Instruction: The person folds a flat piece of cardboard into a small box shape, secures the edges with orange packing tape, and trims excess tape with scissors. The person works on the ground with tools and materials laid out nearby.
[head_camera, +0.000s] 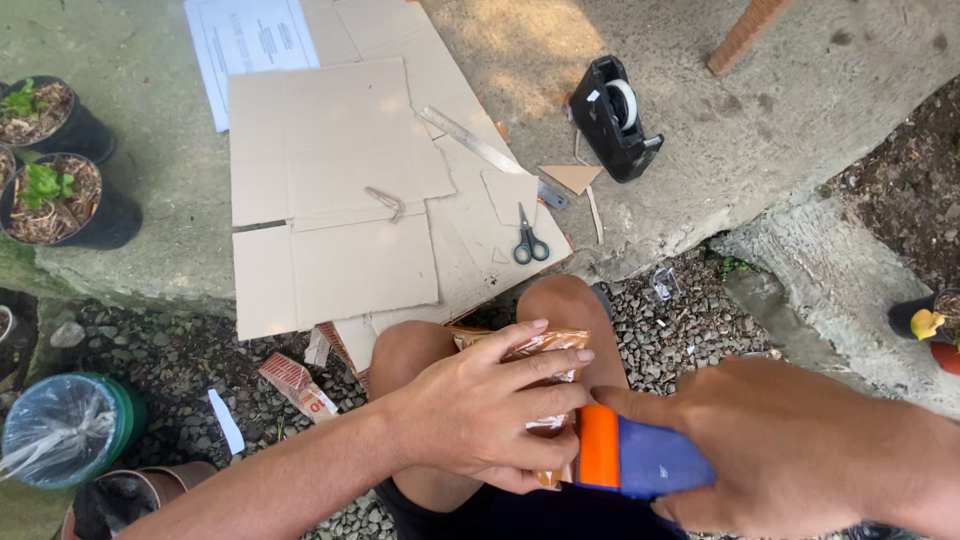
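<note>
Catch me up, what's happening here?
A seated person works over their knees. The left hand grips a cardboard piece wrapped in brown tape, while the right hand presses an orange-and-blue tape dispenser against it. On the concrete slab lie flattened cardboard, scissors, a ruler and a black desk dispenser.

Taped cardboard piece (540, 350): mostly hidden under left hand (480, 410). Orange-blue tool (635, 455): grip covered by right hand (800, 450) (wrist cut off).

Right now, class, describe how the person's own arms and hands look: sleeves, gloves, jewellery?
Both forearms are bare, no sleeves showing. The left hand and right hand wear no gloves, and no rings, watch or bracelets are visible. Fingernails are short and unpainted.
</note>
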